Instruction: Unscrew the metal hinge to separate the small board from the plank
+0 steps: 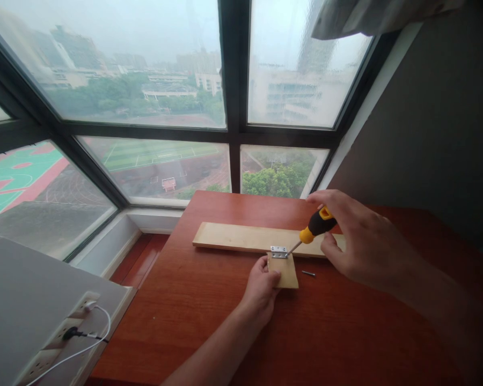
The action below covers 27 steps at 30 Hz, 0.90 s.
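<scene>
My left hand [262,287] grips a small wooden block [285,274] by its left side, thumb on top. A silver metal hinge [279,250] lies on the block's far edge, one leaf on the wood and the other beyond it. In my right hand [358,236] is a screwdriver [317,225] with a black and yellow handle, tilted down to the left. Its tip meets the right part of the hinge's near leaf; any screw under it is too small to make out. Behind the block a long pale wooden board [237,237] lies flat, partly hidden by my right hand.
A small dark metal piece [308,273] lies on the reddish-brown table [177,311], right of the block. Large windows [145,166] stand behind the table. At left, a wall strip of sockets [62,338] has a white cable [109,321] plugged in.
</scene>
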Each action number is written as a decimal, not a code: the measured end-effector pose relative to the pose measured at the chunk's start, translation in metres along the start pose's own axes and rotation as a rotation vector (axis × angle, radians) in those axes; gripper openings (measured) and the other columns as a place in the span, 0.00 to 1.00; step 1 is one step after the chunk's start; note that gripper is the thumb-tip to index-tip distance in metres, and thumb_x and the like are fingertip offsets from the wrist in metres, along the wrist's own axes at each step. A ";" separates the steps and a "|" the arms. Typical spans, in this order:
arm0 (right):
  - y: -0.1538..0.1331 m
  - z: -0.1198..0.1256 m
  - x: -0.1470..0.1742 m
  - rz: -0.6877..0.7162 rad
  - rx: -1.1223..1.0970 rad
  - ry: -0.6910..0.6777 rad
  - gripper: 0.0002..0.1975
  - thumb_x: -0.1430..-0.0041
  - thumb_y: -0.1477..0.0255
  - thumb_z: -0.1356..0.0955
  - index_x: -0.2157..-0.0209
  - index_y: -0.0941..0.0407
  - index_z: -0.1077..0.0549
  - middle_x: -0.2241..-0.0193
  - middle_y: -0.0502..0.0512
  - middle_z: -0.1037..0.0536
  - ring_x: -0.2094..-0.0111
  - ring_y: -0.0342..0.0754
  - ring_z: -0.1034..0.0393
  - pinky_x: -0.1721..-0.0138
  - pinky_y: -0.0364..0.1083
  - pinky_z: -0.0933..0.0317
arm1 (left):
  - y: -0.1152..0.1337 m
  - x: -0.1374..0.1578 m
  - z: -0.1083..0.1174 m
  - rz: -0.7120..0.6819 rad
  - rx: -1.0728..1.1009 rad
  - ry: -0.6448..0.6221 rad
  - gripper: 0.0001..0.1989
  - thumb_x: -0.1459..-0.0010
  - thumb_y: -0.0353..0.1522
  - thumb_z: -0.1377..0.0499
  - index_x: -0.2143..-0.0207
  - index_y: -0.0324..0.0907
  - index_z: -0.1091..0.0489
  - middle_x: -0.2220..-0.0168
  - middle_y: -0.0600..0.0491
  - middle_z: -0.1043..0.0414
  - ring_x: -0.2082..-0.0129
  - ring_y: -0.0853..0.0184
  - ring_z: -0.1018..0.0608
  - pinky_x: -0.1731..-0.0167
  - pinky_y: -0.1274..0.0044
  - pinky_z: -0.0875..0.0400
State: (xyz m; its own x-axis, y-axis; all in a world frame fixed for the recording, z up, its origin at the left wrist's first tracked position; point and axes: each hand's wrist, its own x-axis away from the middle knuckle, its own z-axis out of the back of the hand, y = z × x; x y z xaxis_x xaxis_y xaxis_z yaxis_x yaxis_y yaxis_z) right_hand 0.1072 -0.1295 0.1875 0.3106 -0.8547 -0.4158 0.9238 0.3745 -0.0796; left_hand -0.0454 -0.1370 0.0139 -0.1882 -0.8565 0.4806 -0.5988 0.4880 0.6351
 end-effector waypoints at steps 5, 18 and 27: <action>-0.002 -0.005 -0.002 -0.055 0.111 0.067 0.20 0.40 0.61 0.37 0.48 0.53 0.34 0.53 0.57 0.23 0.61 0.55 0.26 0.71 0.49 0.39 | 0.000 0.000 0.000 0.003 0.008 0.004 0.20 0.61 0.20 0.41 0.62 0.39 0.33 0.65 0.49 0.25 0.66 0.64 0.23 0.69 0.77 0.28; -0.002 -0.002 -0.002 0.018 0.029 0.026 0.21 0.44 0.69 0.36 0.48 0.54 0.35 0.49 0.57 0.27 0.56 0.55 0.28 0.65 0.49 0.35 | -0.001 -0.001 0.000 -0.002 0.000 0.001 0.21 0.62 0.21 0.40 0.61 0.39 0.33 0.65 0.48 0.25 0.66 0.63 0.23 0.69 0.76 0.28; 0.000 -0.002 -0.001 -0.034 -0.010 0.024 0.24 0.48 0.74 0.36 0.47 0.53 0.36 0.50 0.56 0.26 0.59 0.54 0.28 0.67 0.49 0.36 | 0.001 0.001 0.000 0.004 0.000 0.012 0.21 0.62 0.21 0.41 0.61 0.39 0.33 0.64 0.48 0.25 0.66 0.63 0.23 0.70 0.77 0.29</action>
State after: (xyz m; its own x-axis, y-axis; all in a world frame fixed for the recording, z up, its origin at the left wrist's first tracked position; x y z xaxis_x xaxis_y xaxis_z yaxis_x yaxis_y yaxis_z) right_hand 0.1062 -0.1278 0.1867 0.2735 -0.8582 -0.4344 0.9313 0.3492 -0.1034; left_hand -0.0457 -0.1372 0.0146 -0.1812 -0.8522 0.4908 -0.5977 0.4918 0.6332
